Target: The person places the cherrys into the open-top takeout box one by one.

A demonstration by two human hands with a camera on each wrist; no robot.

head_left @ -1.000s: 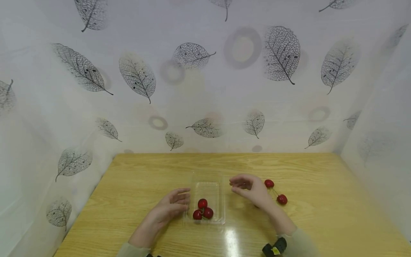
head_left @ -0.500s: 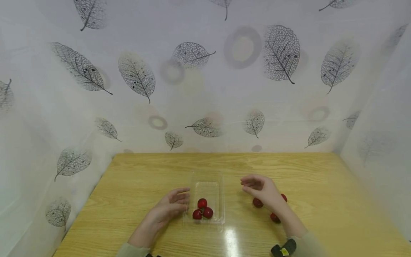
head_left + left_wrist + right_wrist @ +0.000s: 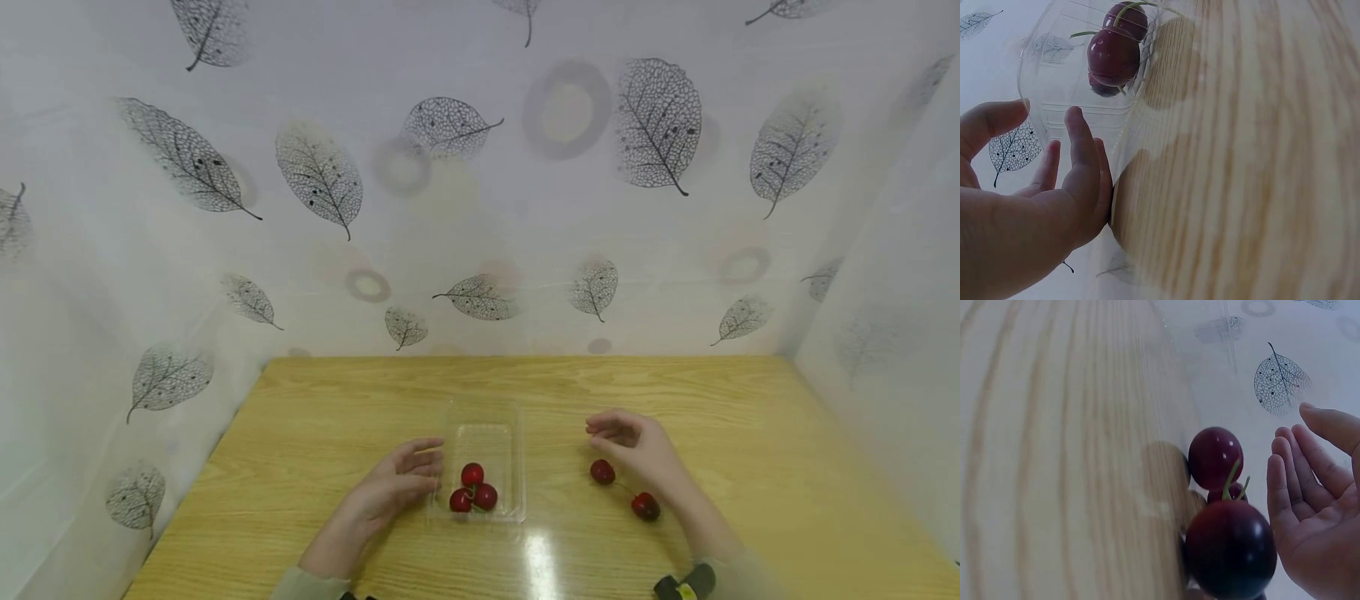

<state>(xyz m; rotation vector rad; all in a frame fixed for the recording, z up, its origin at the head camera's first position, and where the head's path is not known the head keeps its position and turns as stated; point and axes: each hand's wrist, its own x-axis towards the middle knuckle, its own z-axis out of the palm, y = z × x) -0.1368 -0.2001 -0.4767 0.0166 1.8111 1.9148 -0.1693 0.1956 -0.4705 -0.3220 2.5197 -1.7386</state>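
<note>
A clear plastic box (image 3: 517, 450) on the table holds three red cherries (image 3: 473, 492) in its near part; green stems show on them in the left wrist view. My left hand (image 3: 397, 487) rests at the box's left side, fingers loosely extended, thumb tip and fingertips (image 3: 1074, 115) right at its wall. To the right of the box my right hand (image 3: 637, 450) holds nothing, its fingers relaxed and slightly bent. Just below it lie two dark red cherries, a nearer cherry (image 3: 645, 506) and a farther cherry (image 3: 602, 472). Another cherry (image 3: 1229, 492) shows partly hidden behind these in the right wrist view.
The wooden table (image 3: 360, 400) has a light streak of glare in front of the box. Behind and at both sides hangs a pale sheet (image 3: 480, 225) printed with leaves. A dark strap (image 3: 686, 583) sits on the right wrist.
My right hand has moved to the right, away from the box, uncovering two cherries and hiding the others seen earlier. The left hand, the box and its three cherries have stayed put.
</note>
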